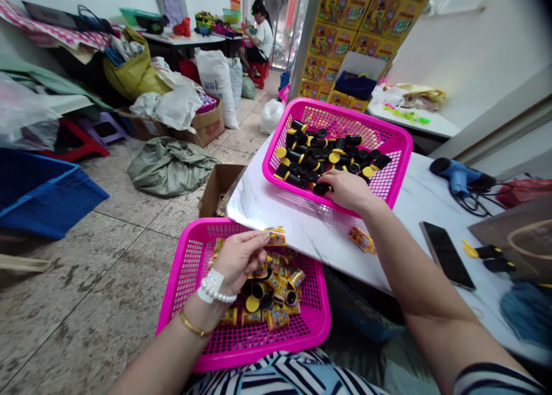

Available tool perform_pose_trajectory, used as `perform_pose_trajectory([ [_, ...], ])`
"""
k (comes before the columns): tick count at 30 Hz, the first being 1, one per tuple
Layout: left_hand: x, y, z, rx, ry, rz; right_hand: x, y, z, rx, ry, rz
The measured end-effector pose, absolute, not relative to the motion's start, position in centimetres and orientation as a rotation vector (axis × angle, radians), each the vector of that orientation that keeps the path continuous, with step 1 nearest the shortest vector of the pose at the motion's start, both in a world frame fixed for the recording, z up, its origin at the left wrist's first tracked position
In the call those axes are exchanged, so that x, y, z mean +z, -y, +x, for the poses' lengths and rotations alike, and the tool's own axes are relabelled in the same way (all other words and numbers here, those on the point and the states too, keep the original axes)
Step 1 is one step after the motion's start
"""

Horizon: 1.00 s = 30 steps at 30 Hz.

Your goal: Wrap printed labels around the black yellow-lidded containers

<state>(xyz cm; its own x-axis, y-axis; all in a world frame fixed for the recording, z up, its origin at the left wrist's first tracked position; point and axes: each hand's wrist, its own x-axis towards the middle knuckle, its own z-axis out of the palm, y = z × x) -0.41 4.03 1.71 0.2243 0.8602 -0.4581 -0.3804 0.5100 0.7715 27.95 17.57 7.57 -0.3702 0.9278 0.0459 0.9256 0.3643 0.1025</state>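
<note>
My left hand (241, 257) pinches a small, shiny yellow printed wrapper (276, 236) between thumb and fingers. Under it, a pink basket (181, 286) holds several small canisters in yellow printed wrapping (278, 320), some showing dark open ends. My right hand (345, 189) reaches into another pink basket (399, 165) on the table, its fingers curled on a black canister (321, 189) at the near side. Around it lie many plain black canisters with yellow caps (334, 157). Part of what the right fingertips grip is hidden.
On the white table (302, 222) lie another yellow wrapper (361, 240), a phone (446, 254) and a blue heat gun (463, 176). A blue bin (52, 199) stands on the floor at left. A person (261, 35) sits at a far table. Yellow boxes (340, 38) are stacked behind.
</note>
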Motion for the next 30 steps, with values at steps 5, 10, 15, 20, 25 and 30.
perform_pose_trajectory([
  [5, 2.0, -4.9, -0.4, 0.965, -1.007, 0.479, 6.8, -18.3, 27.9, 0.137, -2.625, 1.81],
  [10, 2.2, -6.0, -0.2, 0.969, -0.964, 0.45, 6.0, -17.5, 28.4, -0.129, -2.85, 2.059],
  [15, 2.6, -8.1, 0.5, 1.001, -0.947, 0.433, 6.6, -15.4, 26.8, -0.611, -3.381, 2.015],
  [20, 3.5, -9.9, 0.7, 1.041, -0.977, 0.417, 6.7, -13.4, 24.4, -0.525, -3.476, 1.457],
  [25, 4.1, -10.1, 0.7, 1.054, -0.986, 0.391, 4.7, -12.8, 22.6, -0.429, -3.18, 1.335],
  [30, 3.3, -10.2, 0.9, 1.081, -0.981, 0.287, 3.2, -12.0, 21.1, -0.294, -3.051, 1.428],
])
